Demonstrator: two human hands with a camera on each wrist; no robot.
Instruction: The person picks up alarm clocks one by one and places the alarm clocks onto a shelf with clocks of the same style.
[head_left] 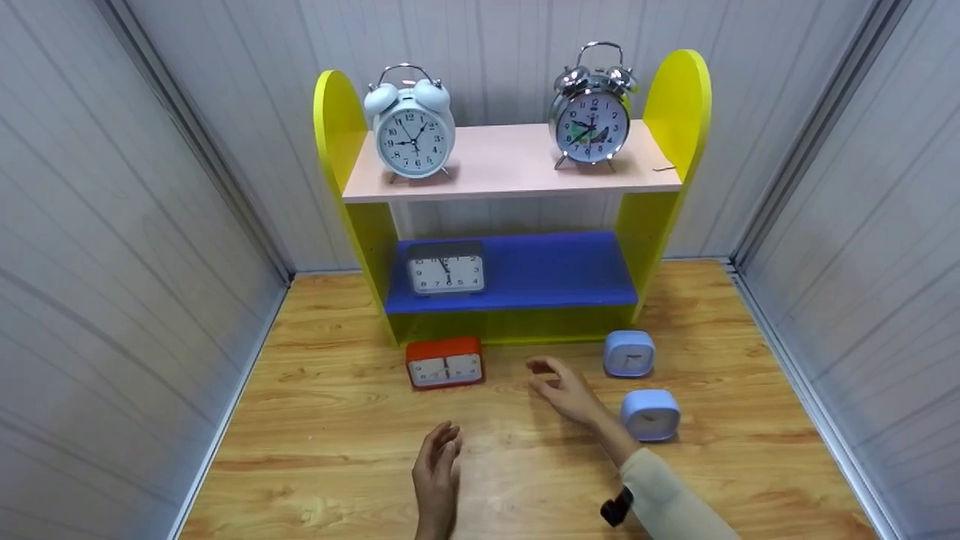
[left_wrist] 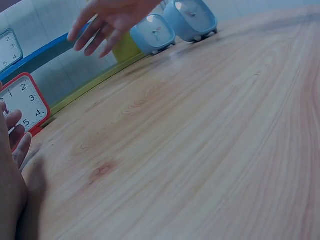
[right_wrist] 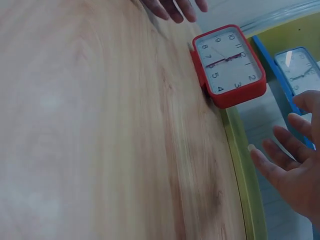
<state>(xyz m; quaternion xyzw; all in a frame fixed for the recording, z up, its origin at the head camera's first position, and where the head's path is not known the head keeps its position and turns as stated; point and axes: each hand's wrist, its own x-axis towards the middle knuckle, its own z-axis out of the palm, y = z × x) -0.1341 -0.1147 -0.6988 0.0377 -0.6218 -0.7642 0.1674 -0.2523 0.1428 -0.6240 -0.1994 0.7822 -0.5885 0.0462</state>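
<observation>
A red rectangular alarm clock (head_left: 445, 363) stands on the wooden surface in front of the shelf, its white face toward me. My left hand (head_left: 437, 476) is below it in the head view, fingers loosely bent, holding nothing. To the right of the red clock, my right hand (head_left: 568, 391) hovers over the wood with relaxed, spread fingers and an empty palm. In the right wrist view, the right hand (right_wrist: 295, 160) is apart from the red clock (right_wrist: 229, 65). Two light blue alarm clocks (head_left: 629, 353) (head_left: 650, 415) stand to the right, the nearer one beside my right forearm.
The yellow-sided shelf has a pink upper board (head_left: 502, 161) and a blue lower board (head_left: 559, 270). A white twin-bell clock (head_left: 414, 135) and a silver twin-bell clock (head_left: 592, 124) stand on top. A grey clock (head_left: 447, 271) sits on the blue board. Pale walls (head_left: 847, 247) enclose the area.
</observation>
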